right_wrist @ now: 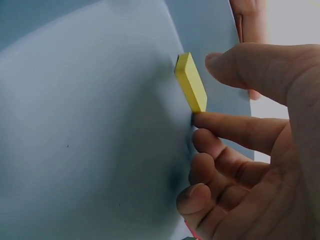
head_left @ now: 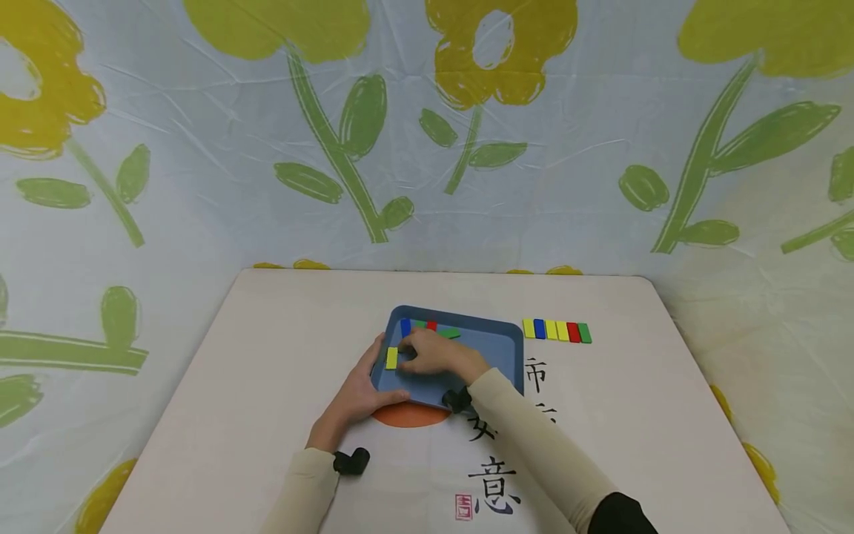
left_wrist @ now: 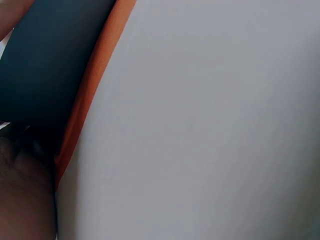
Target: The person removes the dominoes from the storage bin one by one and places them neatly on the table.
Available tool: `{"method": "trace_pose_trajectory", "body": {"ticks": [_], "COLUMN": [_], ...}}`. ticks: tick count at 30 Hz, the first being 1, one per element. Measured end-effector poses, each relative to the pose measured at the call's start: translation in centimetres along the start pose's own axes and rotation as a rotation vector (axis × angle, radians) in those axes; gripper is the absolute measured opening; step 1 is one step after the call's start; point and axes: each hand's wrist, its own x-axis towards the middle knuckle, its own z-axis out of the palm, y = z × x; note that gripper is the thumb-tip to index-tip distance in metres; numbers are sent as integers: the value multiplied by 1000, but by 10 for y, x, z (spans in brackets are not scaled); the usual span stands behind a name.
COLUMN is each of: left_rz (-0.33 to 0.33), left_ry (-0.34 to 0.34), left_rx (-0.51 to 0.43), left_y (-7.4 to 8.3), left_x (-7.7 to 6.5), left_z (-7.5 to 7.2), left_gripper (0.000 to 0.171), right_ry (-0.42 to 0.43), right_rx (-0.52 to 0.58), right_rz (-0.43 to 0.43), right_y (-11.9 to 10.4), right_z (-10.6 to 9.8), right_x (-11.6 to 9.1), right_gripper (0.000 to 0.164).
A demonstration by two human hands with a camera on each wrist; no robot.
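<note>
A blue-grey tray (head_left: pixel 490 356) lies on the table, its left end gripped by my left hand (head_left: pixel 360 397), thumb along the front wall. In the left wrist view, the tray's side (left_wrist: pixel 55 60) runs past part of that hand (left_wrist: pixel 25 200). My right hand (head_left: pixel 434 352) reaches into the tray's left part. Beside its thumb and forefinger, a yellow tile (right_wrist: pixel 191 82) leans by the tray wall; the forefinger touches its lower end and the thumb appears apart from it. Also in the tray are a blue tile (head_left: pixel 405 327), a red tile (head_left: pixel 431 325) and a green tile (head_left: pixel 450 333).
Right of the tray, a row of several coloured tiles (head_left: pixel 557 330) lies on the table. An orange disc (head_left: pixel 410 417) shows under the tray's front edge. Black characters (head_left: pixel 495 486) and a red seal mark (head_left: pixel 463 507) are on the table surface. A flowered cloth (head_left: pixel 534 163) hangs behind.
</note>
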Motion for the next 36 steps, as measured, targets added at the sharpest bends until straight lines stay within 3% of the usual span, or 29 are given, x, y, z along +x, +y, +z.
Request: {"method": "trace_pose_trajectory", "body": {"ticks": [9,17,27,36], "left_rz": [-1,25,38,12], "left_ry": [1,-2,1,10], "left_rx": [7,-12,-27,1], "left_y": [1,0,-2,-2], "left_x": [0,0,-1,-4], "left_z": [0,-1,0,3], "left_gripper": [119,117,117,119], "right_ry": [1,-7,8,70], "right_rx": [37,-2,-39,88], "right_rz": [17,55,34,33], "right_y": [6,6,7,23], "right_z": [1,2,4,-6], "right_x": [5,9,11,-14], "right_gripper": [56,68,51,49]}}
